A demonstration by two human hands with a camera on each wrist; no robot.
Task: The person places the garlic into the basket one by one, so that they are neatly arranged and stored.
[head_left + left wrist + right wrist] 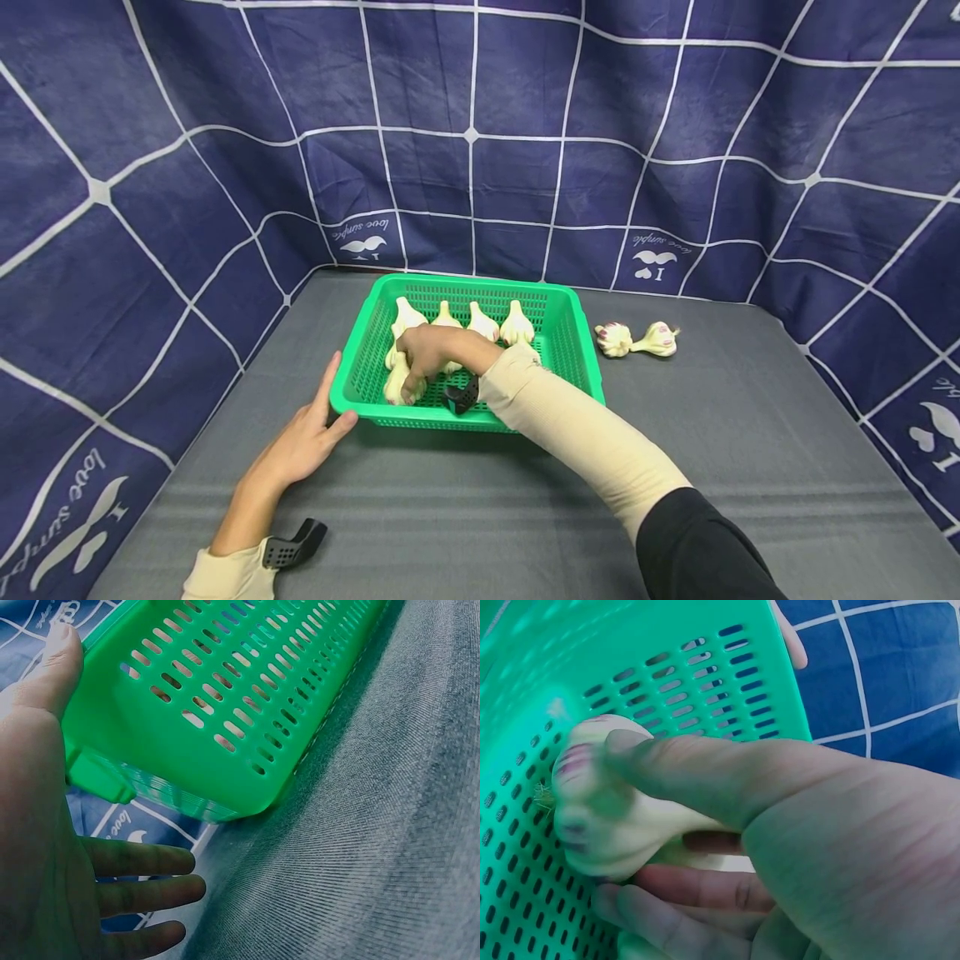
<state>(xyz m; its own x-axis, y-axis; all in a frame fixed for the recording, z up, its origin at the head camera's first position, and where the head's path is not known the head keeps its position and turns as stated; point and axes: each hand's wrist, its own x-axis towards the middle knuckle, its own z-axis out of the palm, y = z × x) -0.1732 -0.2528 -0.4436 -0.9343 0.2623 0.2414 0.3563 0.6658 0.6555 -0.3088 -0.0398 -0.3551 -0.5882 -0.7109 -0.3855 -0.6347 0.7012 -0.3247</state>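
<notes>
A green perforated plastic basket (480,423) stands on the table with several garlic bulbs (517,325) inside. My right hand (427,350) reaches into its front left corner and holds a garlic bulb (604,844) between thumb and fingers, the bulb's root end turned toward the basket wall in the right wrist view. At the basket's left front corner, my left hand (306,442) touches the rim with its thumb. Its other fingers are straight, three of them spread below the corner in the left wrist view. The right forearm hides part of the basket's inside.
Two more garlic bulbs (657,339) lie on the grey table cover (480,508) to the right of the basket. A dark blue curtain (525,167) with white grid lines hangs behind and along the sides. Each wrist carries a black camera (295,546).
</notes>
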